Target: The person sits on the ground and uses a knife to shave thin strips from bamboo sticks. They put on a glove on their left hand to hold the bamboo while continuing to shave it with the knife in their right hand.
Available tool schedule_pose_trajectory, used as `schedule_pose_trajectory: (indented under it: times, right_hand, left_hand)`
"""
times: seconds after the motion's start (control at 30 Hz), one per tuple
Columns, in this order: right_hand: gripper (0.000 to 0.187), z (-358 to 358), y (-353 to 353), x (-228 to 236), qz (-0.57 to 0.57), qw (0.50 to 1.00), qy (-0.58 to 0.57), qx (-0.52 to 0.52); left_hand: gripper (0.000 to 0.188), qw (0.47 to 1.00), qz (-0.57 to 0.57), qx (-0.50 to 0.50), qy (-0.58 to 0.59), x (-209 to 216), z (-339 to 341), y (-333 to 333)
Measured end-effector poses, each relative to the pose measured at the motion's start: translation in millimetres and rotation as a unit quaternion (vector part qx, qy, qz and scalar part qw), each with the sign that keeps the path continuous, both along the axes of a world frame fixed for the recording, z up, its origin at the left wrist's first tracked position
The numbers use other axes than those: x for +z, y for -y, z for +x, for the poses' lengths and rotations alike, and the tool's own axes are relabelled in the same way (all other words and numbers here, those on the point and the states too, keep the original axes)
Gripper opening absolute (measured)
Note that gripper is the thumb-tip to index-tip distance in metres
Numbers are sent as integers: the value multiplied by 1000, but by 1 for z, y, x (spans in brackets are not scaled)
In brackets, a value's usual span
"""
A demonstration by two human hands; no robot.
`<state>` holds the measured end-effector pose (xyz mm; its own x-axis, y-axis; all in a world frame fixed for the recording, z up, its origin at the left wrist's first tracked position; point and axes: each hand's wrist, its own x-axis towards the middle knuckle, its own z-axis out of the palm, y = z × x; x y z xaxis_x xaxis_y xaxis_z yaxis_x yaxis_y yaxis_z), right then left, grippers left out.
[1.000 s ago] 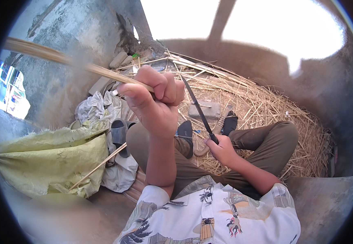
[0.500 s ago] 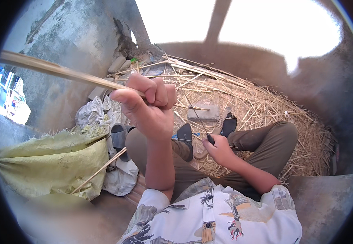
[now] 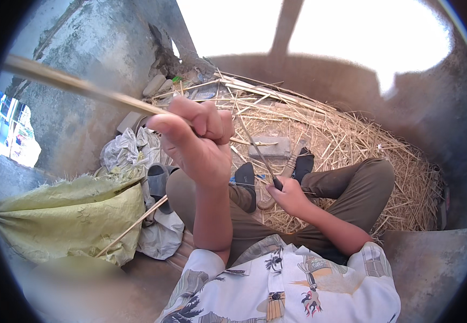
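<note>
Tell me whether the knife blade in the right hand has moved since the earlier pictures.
Yes. The knife blade was near level half a second ago; now it tilts up-left from the right hand, its tip over the grey stone block.

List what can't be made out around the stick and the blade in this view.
- Stick: its far end runs out of the picture at the left rim, blurred.
- Left hand: its fingers hide the stick's near end.
- Blade: its handle is buried in the right hand.
</note>
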<state>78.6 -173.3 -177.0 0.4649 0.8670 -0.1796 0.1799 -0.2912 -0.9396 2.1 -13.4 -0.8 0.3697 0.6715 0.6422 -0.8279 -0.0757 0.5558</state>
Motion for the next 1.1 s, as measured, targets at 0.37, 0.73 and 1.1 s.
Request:
schedule_pose_trajectory:
  times: [0.37, 0.73, 1.1]
  right_hand:
    - [35, 18, 6, 54, -81, 905, -416, 31]
    - [34, 31, 17, 52, -66, 849, -517, 87]
    - [34, 12, 18, 50, 344, 921, -156, -93]
  left_hand:
    - [62, 1000, 12, -3, 7, 2, -1, -6]
    - [63, 999, 14, 23, -20, 10, -6, 3]
    - [64, 998, -30, 54, -26, 11, -8, 0]
